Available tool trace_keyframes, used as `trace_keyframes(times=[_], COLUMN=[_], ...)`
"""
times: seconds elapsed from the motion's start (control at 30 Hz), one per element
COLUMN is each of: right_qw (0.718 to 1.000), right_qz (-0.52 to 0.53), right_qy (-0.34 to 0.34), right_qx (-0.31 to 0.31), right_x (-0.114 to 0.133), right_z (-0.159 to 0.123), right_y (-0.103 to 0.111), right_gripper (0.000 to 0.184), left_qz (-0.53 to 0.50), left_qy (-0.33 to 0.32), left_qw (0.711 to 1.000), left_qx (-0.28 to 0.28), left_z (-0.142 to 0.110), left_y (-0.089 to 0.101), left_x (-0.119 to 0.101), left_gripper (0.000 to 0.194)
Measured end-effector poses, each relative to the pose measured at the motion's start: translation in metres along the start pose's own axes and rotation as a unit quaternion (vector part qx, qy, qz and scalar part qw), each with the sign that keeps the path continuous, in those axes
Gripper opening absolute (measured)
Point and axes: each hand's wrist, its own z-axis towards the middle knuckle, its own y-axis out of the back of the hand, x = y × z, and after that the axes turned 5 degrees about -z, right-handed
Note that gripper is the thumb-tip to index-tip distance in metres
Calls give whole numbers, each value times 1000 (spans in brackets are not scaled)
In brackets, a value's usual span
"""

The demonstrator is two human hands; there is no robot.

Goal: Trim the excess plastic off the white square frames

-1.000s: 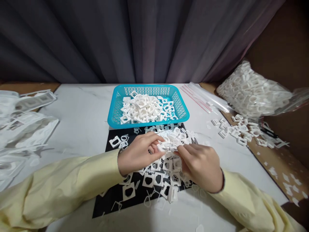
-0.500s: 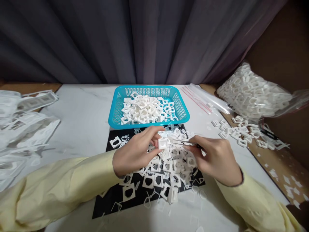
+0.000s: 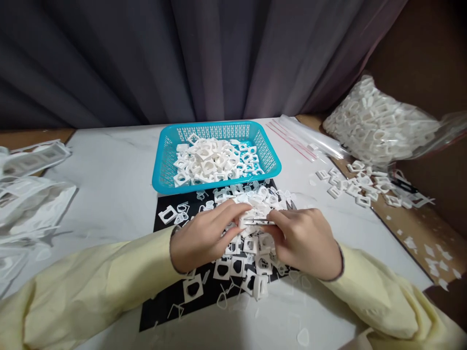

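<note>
My left hand is closed, thumb and fingertips pinching a small white square plastic frame. In my right hand a pair of metal tweezers is gripped, and its tips reach onto that frame. The two hands are close together over a loose heap of white plastic pieces, many with a cut-out middle. Beneath the heap lies a black mat. Two dark pointed tips of a tool show just behind my right hand; the rest is hidden.
A blue plastic basket holding white frames stands behind the mat. To the right are clear zip bags, a full bag of white pieces and loose frames. White sprue sheets lie on the left.
My right hand has moved left, bringing the tweezers from beside the white frame onto it. The whole view has shifted slightly, so the basket appears further left and higher.
</note>
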Motion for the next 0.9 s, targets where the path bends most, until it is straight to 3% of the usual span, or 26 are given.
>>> trace_keyframes(times=[0.27,0.53,0.67,0.77,0.9], right_qw=[1000,994,988,982,977], right_qz=[-18,-79,-109,-132,-154], right_qy=[-8,38,40,15,-11], right_qx=[-12,-68,-106,-132,-145], right_x=[-1,16,10,2,-2], right_z=[-2,-2,-2,-1,3], right_y=[3,-24,-23,-18,-18], right_gripper=[18,13,15,13,12], left_qz=[8,-32,-78,-160,-231], left_qy=[-52,0,121,213,274], left_qw=[998,997,986,962,933], left_qx=[-46,-69,-87,-59,-20], left_z=[-1,-4,2,10,16], left_y=[-5,-16,-9,2,8], left_x=[2,-1,-3,-2,-1], left_gripper=[34,28,32,31,32])
